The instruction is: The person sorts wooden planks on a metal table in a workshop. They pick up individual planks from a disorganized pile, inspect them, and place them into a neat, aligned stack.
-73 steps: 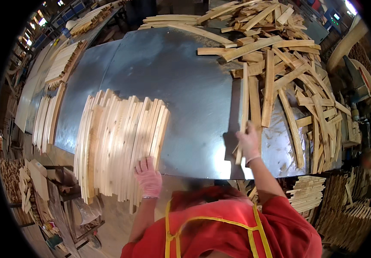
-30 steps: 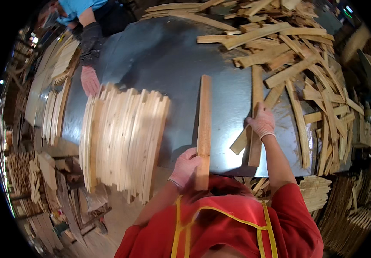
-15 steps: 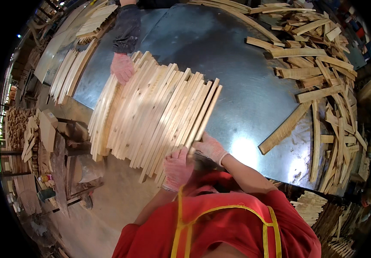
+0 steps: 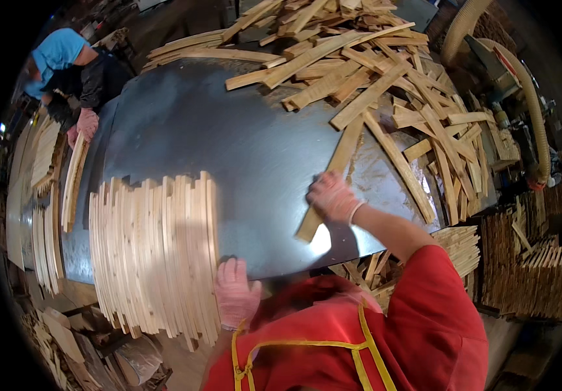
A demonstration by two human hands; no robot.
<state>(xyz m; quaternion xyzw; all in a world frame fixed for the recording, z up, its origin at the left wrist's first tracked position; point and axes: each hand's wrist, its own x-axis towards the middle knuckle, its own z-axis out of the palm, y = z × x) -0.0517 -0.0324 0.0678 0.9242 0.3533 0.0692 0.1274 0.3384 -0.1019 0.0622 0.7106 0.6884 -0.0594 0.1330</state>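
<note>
As the pink-gloved left hand (image 4: pixel 236 293) spreads its thumb, the matching right (image 4: pixel 333 197), grip unclear, tops a flat, tan wooden slat (image 4: pixel 346 148).

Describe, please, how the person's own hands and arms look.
The left hand and the right hand both wear pale pink gloves. The right one has a whitish cuff edge. A short, plain red sleeve leaves the right forearm bare.
</note>
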